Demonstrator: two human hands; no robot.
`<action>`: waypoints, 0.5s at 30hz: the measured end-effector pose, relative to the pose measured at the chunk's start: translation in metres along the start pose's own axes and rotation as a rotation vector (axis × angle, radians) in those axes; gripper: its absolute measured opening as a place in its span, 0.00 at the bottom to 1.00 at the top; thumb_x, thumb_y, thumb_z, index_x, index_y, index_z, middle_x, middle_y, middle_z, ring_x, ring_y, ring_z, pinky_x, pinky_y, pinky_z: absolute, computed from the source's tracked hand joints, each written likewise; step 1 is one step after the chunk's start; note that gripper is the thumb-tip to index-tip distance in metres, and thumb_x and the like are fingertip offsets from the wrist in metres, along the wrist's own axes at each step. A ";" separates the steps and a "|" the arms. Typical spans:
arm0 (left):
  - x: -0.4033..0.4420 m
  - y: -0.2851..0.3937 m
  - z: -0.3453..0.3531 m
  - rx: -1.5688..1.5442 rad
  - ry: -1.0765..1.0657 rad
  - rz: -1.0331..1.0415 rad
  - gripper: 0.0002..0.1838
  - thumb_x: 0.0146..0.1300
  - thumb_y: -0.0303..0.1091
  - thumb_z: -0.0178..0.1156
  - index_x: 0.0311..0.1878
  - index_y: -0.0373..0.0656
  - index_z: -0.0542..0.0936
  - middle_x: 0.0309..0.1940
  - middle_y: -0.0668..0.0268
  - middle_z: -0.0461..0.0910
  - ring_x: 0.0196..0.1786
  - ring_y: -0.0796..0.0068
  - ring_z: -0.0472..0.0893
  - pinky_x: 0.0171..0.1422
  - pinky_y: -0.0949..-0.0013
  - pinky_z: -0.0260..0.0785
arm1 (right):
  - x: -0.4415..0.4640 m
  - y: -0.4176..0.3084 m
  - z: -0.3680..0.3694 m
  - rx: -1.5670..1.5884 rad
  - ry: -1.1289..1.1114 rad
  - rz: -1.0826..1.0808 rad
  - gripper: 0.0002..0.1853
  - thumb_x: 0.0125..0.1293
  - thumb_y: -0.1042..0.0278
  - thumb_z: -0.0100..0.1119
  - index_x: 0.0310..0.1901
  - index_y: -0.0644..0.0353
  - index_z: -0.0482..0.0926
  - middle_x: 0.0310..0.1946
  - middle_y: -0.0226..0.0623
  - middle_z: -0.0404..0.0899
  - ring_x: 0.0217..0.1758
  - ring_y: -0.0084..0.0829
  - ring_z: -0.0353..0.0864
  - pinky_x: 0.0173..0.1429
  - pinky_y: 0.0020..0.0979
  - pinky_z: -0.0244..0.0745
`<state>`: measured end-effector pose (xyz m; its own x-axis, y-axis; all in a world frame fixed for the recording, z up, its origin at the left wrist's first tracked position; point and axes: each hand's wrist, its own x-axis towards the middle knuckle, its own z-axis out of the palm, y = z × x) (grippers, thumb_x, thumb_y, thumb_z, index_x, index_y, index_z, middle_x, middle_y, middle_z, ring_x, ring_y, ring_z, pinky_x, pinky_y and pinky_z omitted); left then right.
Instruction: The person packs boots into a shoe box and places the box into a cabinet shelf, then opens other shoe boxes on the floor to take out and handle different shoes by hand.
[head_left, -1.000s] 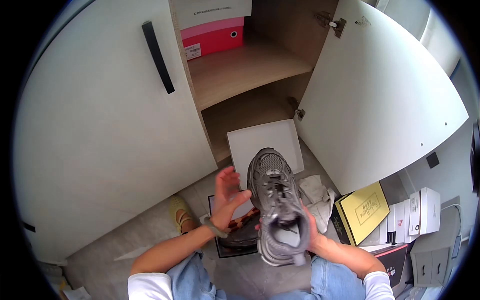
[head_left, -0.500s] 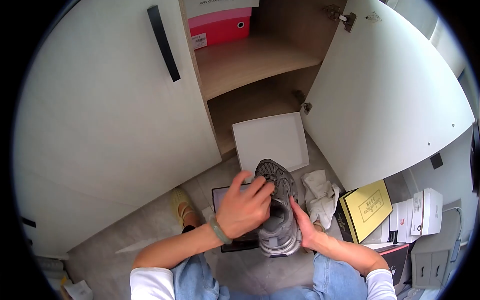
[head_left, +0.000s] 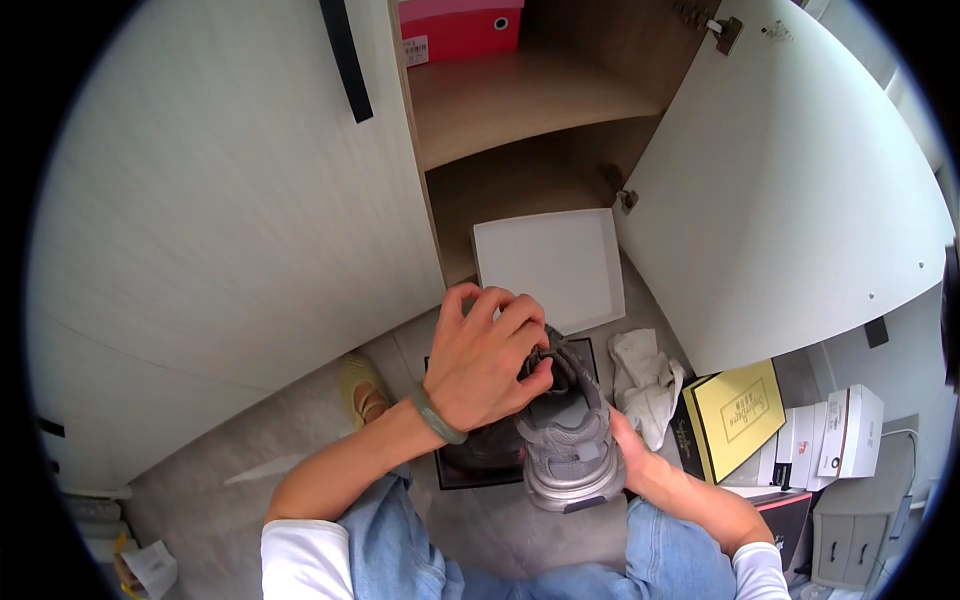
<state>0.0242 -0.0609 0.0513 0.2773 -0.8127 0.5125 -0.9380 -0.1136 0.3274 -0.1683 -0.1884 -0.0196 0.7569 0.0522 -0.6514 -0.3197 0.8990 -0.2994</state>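
Observation:
A grey sneaker (head_left: 575, 455) is held above the floor, its heel toward me and its opening facing up. My right hand (head_left: 630, 450) grips the sneaker along its right side; most of its fingers are hidden behind the shoe. Over the laces and tongue, my left hand (head_left: 490, 350), with a green bangle at the wrist, has its fingers curled and its thumb and fingertips pinched there. Whether it grips lace or tongue is unclear. Below the sneaker lies a dark open shoebox (head_left: 465, 485), partly covered by my hand and the shoe.
A white box lid (head_left: 550, 265) leans at the open cupboard (head_left: 535, 110), beside its open door (head_left: 780, 190). A red shoebox (head_left: 465, 35) sits on the shelf. Crumpled white paper (head_left: 645, 385), a yellow box (head_left: 735, 415) and white boxes (head_left: 850, 430) are on the right.
My left hand has shifted up over the laces, its fingers more curled. The sneaker has come slightly right and lower in view with my right hand. The camera view has tilted down a little.

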 end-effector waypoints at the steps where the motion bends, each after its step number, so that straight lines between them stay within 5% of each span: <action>1: -0.001 0.000 0.000 -0.007 -0.010 -0.007 0.10 0.45 0.35 0.70 0.31 0.49 0.79 0.40 0.75 0.77 0.49 0.71 0.75 0.61 0.55 0.60 | -0.004 -0.004 0.010 -0.069 0.092 -0.046 0.28 0.76 0.43 0.42 0.66 0.56 0.69 0.61 0.35 0.76 0.62 0.33 0.76 0.69 0.38 0.69; 5: -0.008 -0.004 0.003 0.028 0.020 0.027 0.10 0.45 0.32 0.69 0.31 0.47 0.78 0.38 0.73 0.78 0.43 0.71 0.77 0.60 0.58 0.62 | 0.001 -0.009 -0.008 -0.127 -0.007 -0.125 0.33 0.76 0.40 0.39 0.70 0.60 0.63 0.64 0.40 0.73 0.66 0.35 0.73 0.73 0.38 0.63; 7: -0.013 -0.007 0.000 0.021 0.063 0.009 0.10 0.47 0.33 0.67 0.33 0.46 0.78 0.39 0.71 0.79 0.43 0.70 0.78 0.59 0.61 0.64 | 0.018 -0.005 -0.028 -0.382 0.279 -0.469 0.32 0.76 0.43 0.41 0.70 0.60 0.63 0.58 0.39 0.77 0.62 0.35 0.75 0.71 0.36 0.64; 9: -0.016 -0.008 -0.003 0.026 0.090 0.051 0.12 0.46 0.31 0.67 0.35 0.44 0.78 0.40 0.69 0.80 0.42 0.66 0.80 0.54 0.62 0.69 | 0.007 -0.026 -0.031 -0.488 0.155 -0.607 0.29 0.77 0.46 0.39 0.69 0.59 0.63 0.47 0.36 0.79 0.50 0.26 0.75 0.53 0.28 0.67; 12: -0.028 -0.011 0.001 0.055 0.143 0.040 0.14 0.44 0.26 0.67 0.37 0.43 0.79 0.40 0.66 0.81 0.42 0.61 0.80 0.48 0.59 0.73 | 0.000 -0.050 -0.065 -0.493 0.321 -0.738 0.28 0.75 0.49 0.45 0.66 0.63 0.66 0.47 0.37 0.80 0.48 0.28 0.78 0.53 0.30 0.69; 14: -0.039 -0.017 0.003 0.148 0.049 0.008 0.15 0.44 0.26 0.67 0.38 0.41 0.78 0.41 0.65 0.80 0.42 0.58 0.80 0.46 0.59 0.74 | -0.002 -0.059 -0.093 -0.867 0.603 -0.986 0.26 0.70 0.56 0.54 0.64 0.61 0.68 0.43 0.37 0.80 0.46 0.30 0.79 0.52 0.30 0.70; 15: -0.045 -0.019 0.003 0.148 0.010 0.002 0.15 0.44 0.26 0.67 0.38 0.41 0.78 0.42 0.64 0.80 0.42 0.58 0.79 0.46 0.59 0.74 | -0.006 -0.062 -0.106 -1.079 0.708 -0.885 0.28 0.64 0.60 0.61 0.64 0.59 0.69 0.50 0.44 0.77 0.53 0.37 0.77 0.58 0.37 0.70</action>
<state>0.0291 -0.0241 0.0195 0.2766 -0.8076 0.5208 -0.9588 -0.1956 0.2060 -0.2141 -0.2903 -0.0711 0.6054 -0.7903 -0.0945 -0.4116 -0.2092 -0.8870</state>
